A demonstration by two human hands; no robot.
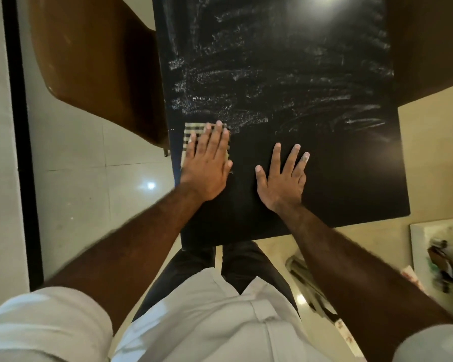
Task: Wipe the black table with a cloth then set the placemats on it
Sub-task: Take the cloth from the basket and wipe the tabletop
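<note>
Pressing down with straight, closed fingers, the left hand (207, 165) lies flat on a checked cloth (192, 130) and covers most of it, so that only the cloth's far left corner and a thin strip by the thumb show. Just to its right, apart from the cloth, the right hand (283, 178) rests palm down on the bare top with its fingers spread and straight, holding nothing; one fingertip carries a pale smear. Both sit on the black table (351, 173), which fills the middle of the scene. The cloth lies in its near half, close to the left edge. Whitish streaks (259, 82) are smeared across the far half of the top, while the part around the hands is plain and dark, and a glare of light sits at the far end. Pale glossy floor (94, 194) runs down the left side. A brown chair (97, 61) stands there, its near corner up against the table's left edge. Another brown shape (429, 48) lies past the far right corner; I cannot tell what it is. The person stands at the near edge in a white shirt (207, 322) and dark trousers (246, 259). Some blurred clutter (442, 257) sits low on the right.
</note>
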